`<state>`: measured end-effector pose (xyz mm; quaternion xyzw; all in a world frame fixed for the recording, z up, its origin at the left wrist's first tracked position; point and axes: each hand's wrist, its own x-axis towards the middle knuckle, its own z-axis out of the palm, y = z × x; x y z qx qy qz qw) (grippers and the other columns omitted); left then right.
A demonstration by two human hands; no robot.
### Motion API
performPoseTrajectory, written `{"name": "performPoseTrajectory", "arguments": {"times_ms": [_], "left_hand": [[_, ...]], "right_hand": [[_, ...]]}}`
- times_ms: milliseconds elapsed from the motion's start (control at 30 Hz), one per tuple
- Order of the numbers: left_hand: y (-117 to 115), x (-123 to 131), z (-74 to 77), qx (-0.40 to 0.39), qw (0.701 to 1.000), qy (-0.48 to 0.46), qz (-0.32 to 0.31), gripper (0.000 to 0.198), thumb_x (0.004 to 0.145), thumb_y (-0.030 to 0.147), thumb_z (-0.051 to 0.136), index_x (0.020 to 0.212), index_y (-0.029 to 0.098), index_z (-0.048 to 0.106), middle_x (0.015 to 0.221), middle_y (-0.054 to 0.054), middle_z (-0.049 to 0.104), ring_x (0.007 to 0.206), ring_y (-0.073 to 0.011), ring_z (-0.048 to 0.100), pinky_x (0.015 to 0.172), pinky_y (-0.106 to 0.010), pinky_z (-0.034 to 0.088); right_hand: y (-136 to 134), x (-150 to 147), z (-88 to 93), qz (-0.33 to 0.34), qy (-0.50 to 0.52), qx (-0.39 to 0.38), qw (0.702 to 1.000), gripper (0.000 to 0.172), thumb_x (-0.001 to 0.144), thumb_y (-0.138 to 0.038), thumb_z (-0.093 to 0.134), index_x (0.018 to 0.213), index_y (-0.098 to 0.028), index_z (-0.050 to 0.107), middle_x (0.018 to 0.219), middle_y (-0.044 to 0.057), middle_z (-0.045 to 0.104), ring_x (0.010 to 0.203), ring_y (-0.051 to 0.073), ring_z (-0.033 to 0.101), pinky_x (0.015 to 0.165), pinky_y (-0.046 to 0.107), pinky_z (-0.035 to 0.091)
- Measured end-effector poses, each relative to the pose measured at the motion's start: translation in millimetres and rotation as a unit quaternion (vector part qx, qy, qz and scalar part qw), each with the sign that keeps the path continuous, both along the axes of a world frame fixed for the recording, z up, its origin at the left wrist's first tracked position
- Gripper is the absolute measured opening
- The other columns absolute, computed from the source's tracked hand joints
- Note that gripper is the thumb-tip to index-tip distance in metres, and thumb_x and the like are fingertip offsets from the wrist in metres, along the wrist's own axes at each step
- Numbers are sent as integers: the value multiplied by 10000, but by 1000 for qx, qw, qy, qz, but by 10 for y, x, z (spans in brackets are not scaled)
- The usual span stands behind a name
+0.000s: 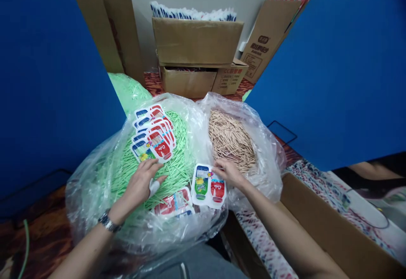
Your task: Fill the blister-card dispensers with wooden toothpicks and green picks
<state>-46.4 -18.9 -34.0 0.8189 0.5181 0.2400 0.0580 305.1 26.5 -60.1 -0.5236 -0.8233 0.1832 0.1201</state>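
A: What's the room like?

B: A grey wall (139,12) runs behind, with cardboard boxes (196,42) stacked at top centre. Blue panels (330,76) close in both sides. In the middle sit two clear plastic bags (90,194), green sticks (177,160) in the left one, tan sticks (230,137) in the right.

A: And the hands, from this single head view?

B: The right hand (230,172), right of centre, has its thumb and fingers pinched on the top right corner of a drink-print packet (201,186). The packet hangs below centre, where the bags meet. Holding it by the corner probably keeps its printed front uncovered.

A: The left hand?

B: Left of centre over the green sticks, thumb and fingers apart, with something white on the thumb. Its fingertips are just beside a fanned pile of packets (154,131); I can't tell if they touch.

A: Why fan them there?

B: Likely so each edge is easy to pick up. Another red packet (173,203) lies at lower centre, partly covered by green sticks.
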Motion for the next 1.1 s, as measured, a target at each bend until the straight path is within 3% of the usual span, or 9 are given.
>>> {"name": "performPoseTrajectory", "arguments": {"times_ms": [133, 267, 400, 500, 567, 667, 800, 900, 1100], "left_hand": [[-98, 157, 82, -27, 997, -65, -8, 327, 862, 399, 568, 1074, 163, 646, 1184, -136, 619, 1094, -285, 572, 940, -452, 463], [-256, 408, 74, -89, 987, -132, -24, 347, 863, 392, 575, 1132, 175, 612, 1201, -127, 625, 1126, -270, 567, 979, -457, 445], [-394, 651, -23, -165, 967, -194, -28, 601, 808, 417, 633, 1333, 176, 468, 1352, -156, 525, 1243, -306, 490, 1042, -489, 392], [-440, 789, -78, -221, 938, -261, -51, 888, 736, 427, 702, 1460, 167, 260, 1477, -188, 358, 1341, -339, 362, 1092, -521, 314], [-452, 855, -89, -254, 911, -318, -61, 951, 697, 409, 734, 1468, 175, 229, 1474, -186, 358, 1354, -348, 333, 1106, -541, 270], [-453, 905, -68, -305, 858, -407, -66, 844, 634, 391, 768, 1372, 199, 406, 1332, -147, 523, 1293, -352, 411, 1095, -557, 267], [-433, 878, -4, -387, 806, -436, -98, 391, 662, 393, 742, 964, 162, 650, 942, -82, 687, 888, -260, 636, 800, -376, 520], [-415, 855, 17, -405, 827, -381, -87, 243, 763, 379, 661, 773, 139, 625, 710, -33, 654, 626, -164, 575, 580, -264, 473], [-378, 899, 26, -403, 842, -347, -91, 210, 797, 356, 616, 827, 148, 617, 732, -13, 631, 659, -156, 541, 583, -238, 440]], "right_hand": [[-32, -8, 15, -17, -55, 32, 998, 207, 933, -299, 446, 953, -199, 627, 907, 44, 667, 839, 162, 603, 739, 243, 402], [-111, -75, 264, -51, -116, 47, 991, 224, 943, -309, 409, 958, -202, 606, 864, 54, 672, 813, 178, 602, 700, 249, 390], [-320, -276, 718, -32, 4, 38, 999, 200, 923, -320, 450, 803, -185, 535, 775, 22, 614, 706, 135, 555, 650, 227, 361], [-513, -503, 961, -16, 123, -62, 990, 237, 931, -376, 446, 788, -193, 492, 640, -40, 517, 573, 96, 463, 559, 209, 311], [-603, -653, 1002, 16, 200, -145, 969, 264, 931, -421, 439, 806, -193, 480, 647, -47, 482, 577, 91, 432, 538, 203, 295], [-640, -820, 920, 87, 327, -256, 906, 329, 904, -503, 458, 811, -187, 462, 709, -38, 448, 619, 87, 403, 555, 199, 315], [-580, -891, 786, 85, 431, -308, 844, 374, 872, -558, 486, 821, -188, 452, 738, -34, 442, 651, 87, 403, 589, 201, 346], [-540, -873, 775, 47, 405, -243, 880, 302, 885, -473, 514, 833, -176, 504, 711, -38, 471, 639, 84, 429, 587, 196, 347], [-519, -807, 772, 68, 272, -56, 958, 249, 839, -378, 623, 718, -163, 592, 668, -29, 553, 633, 89, 504, 599, 197, 351]]}}
